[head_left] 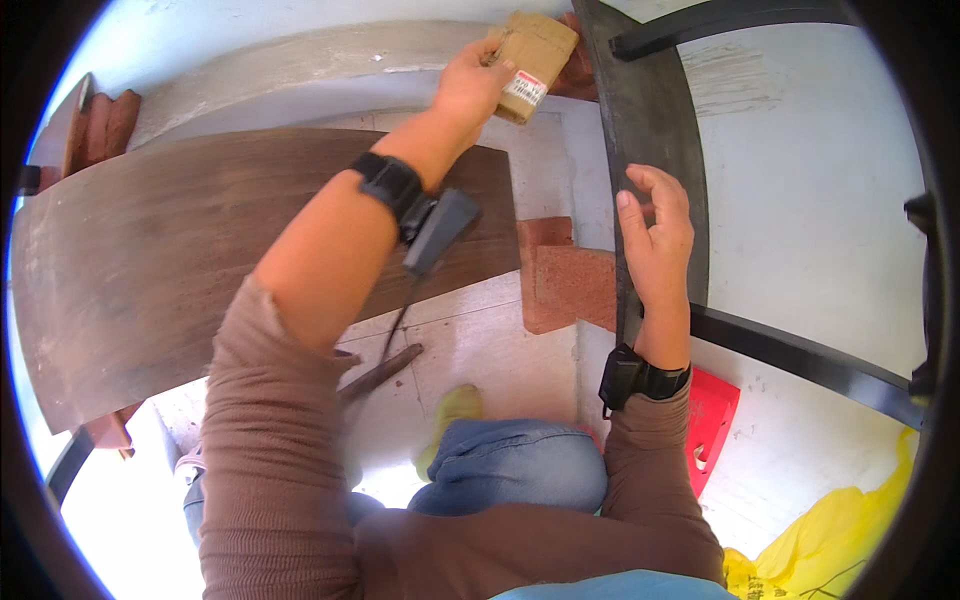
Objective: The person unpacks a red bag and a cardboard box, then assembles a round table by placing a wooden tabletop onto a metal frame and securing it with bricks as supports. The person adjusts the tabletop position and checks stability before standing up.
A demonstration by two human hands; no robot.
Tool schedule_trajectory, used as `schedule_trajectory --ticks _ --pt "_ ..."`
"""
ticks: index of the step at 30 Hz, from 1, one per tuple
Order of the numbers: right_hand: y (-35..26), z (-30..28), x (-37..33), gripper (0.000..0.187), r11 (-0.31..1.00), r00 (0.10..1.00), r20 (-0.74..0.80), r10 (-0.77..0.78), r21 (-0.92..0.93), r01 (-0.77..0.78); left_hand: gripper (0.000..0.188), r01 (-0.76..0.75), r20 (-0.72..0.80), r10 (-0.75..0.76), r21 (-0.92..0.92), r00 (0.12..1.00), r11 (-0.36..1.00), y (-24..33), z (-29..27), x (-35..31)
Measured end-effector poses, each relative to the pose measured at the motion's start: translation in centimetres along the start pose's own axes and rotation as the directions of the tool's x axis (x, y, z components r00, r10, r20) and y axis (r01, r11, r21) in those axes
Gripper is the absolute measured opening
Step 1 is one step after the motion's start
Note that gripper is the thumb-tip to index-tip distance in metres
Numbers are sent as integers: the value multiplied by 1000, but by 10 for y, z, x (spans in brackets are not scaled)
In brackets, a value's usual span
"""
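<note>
At the top centre, my left hand [470, 92] is closed on the near left side of a small brown cardboard box [541, 50] with a white and red label. The box is tilted, close to the upper end of a narrow dark plank [655, 130]. My right hand [658, 235] is over that plank lower down; its fingers are curved and apart, holding nothing. Whether it touches the plank I cannot tell. Below and left of it are reddish bricks [575, 285]. Another brick [580, 72] shows partly behind the box.
A wide brown wooden board [250, 265] fills the left, with bricks [108, 125] at its far end. Black metal bars [800, 355] run off to the right. A red plastic piece [712, 420] and a yellow bag [840, 540] lie at lower right. A dark stick [385, 372] lies near my foot.
</note>
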State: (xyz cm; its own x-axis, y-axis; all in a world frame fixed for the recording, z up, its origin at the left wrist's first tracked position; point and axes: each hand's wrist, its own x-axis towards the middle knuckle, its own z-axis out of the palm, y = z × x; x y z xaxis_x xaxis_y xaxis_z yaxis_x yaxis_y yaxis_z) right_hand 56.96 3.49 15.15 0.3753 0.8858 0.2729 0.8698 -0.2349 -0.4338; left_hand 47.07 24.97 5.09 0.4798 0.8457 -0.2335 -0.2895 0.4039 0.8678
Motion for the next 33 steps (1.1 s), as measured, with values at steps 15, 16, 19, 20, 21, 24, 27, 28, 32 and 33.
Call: schedule_trajectory --ticks 15,16,19,20,21,24,27,28,32,33 --pt "44 29 -22 59 943 1000 0 10 -333 -9 43 -214 -85 209 -56 974 975 -78 94 78" --pt "43 30 -22 59 939 1000 -2 10 -345 -10 30 -293 -134 288 -14 948 956 -83 102 85" --pt "44 29 -22 60 939 1000 2 -5 -345 5 12 -541 -225 566 168 793 824 -93 120 99" --pt "45 28 -23 60 940 1000 2 -5 -341 5 14 -634 -214 680 247 702 733 -93 122 99" --pt "46 27 -23 61 942 1000 1 -8 -336 7 17 -627 -204 651 178 731 759 -92 122 96" --pt "48 25 -24 60 960 1000 -11 -22 -278 18 43 -251 -48 248 -293 968 923 -82 106 71" --pt "48 25 -24 58 967 1000 -14 -11 -254 7 32 -56 111 64 -70 992 996 -69 82 37" --pt "48 24 -25 58 965 1000 -15 -8 -261 4 28 -3 141 -6 67 990 998 -64 74 32" --pt "48 25 -24 59 963 1000 -12 -19 -269 15 13 -20 309 -11 99 951 995 -60 75 38" --pt "48 25 -24 59 963 1000 -12 -18 -268 14 11 -14 296 -6 65 955 998 -64 81 41"
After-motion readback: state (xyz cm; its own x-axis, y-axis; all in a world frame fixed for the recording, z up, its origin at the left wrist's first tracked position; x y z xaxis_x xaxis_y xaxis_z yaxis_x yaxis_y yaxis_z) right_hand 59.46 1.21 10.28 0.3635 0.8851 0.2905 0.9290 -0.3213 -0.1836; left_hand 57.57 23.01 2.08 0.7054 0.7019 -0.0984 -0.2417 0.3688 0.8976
